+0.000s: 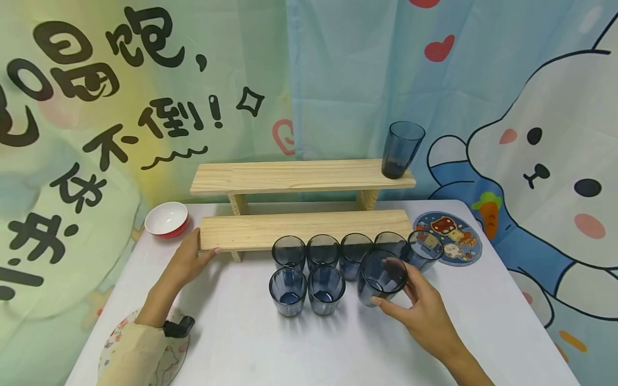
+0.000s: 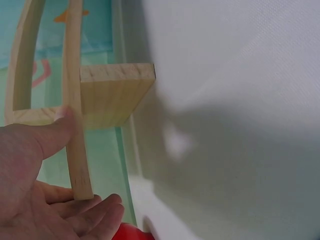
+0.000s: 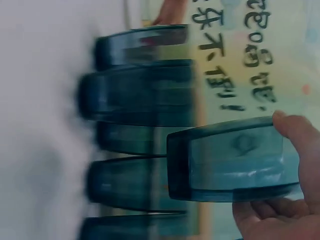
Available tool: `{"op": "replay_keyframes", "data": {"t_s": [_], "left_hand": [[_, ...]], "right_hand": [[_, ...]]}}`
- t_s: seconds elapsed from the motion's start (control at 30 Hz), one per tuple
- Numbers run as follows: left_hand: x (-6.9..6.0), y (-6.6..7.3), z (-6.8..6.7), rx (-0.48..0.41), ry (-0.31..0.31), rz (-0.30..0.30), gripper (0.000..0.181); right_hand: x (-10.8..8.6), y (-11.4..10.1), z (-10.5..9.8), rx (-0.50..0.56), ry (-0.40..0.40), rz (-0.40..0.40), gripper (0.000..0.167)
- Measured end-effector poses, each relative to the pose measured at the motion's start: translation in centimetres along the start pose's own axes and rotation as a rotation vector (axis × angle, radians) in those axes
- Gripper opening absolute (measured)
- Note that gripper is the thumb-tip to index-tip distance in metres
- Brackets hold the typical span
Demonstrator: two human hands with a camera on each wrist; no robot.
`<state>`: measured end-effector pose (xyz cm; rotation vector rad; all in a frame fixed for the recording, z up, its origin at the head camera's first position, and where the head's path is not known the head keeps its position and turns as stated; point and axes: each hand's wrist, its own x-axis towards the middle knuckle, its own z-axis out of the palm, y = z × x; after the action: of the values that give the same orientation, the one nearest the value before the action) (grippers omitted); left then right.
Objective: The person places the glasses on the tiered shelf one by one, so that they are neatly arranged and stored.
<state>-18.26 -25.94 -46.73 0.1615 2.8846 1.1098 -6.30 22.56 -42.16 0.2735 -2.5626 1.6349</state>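
My right hand [image 1: 427,316] pinches a blue-tinted glass [image 1: 382,276] between thumb and fingers, lifted in front of the back row; in the right wrist view the held glass [image 3: 230,160] is clear of the others. Two glasses [image 1: 288,292] stand in front, and several glasses [image 1: 323,252] form a row behind them. My left hand [image 1: 189,260] grips the left end of the lower shelf board [image 1: 251,230]; in the left wrist view the thumb lies on one face of the board [image 2: 77,165], with the fingers around its end. One glass [image 1: 402,150] stands on the upper board's [image 1: 289,176] right end.
A red and white bowl [image 1: 167,219] stands at the back left. The round patterned mat [image 1: 454,238] lies at the back right, and a floral round mat [image 1: 176,343] lies partly under the left sleeve. A printed curtain [image 1: 338,80] hangs behind the table.
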Motion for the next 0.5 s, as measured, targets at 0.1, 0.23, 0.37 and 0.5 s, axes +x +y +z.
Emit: {"op": "replay_keyframes", "data": {"t_s": [0.1, 0.23, 0.37, 0.5], "left_hand": [[0.1, 0.0, 0.0, -0.004, 0.001, 0.005, 0.081], [0.0, 0.0, -0.1, -0.015, -0.006, 0.003, 0.079], [0.1, 0.1, -0.1, -0.016, -0.008, -0.004, 0.078], [0.1, 0.1, -0.1, -0.024, -0.002, 0.007, 0.075]], "right_hand": [[0.9, -1.7, -1.1, -0.016, 0.013, -0.039, 0.076], [2.7, -3.8, -2.3, -0.029, 0.02, -0.042, 0.079], [5.2, -5.1, -3.0, -0.04, 0.032, -0.069, 0.076], [8.4, -5.9, -3.4, 0.009, 0.058, -0.123, 0.069]]}}
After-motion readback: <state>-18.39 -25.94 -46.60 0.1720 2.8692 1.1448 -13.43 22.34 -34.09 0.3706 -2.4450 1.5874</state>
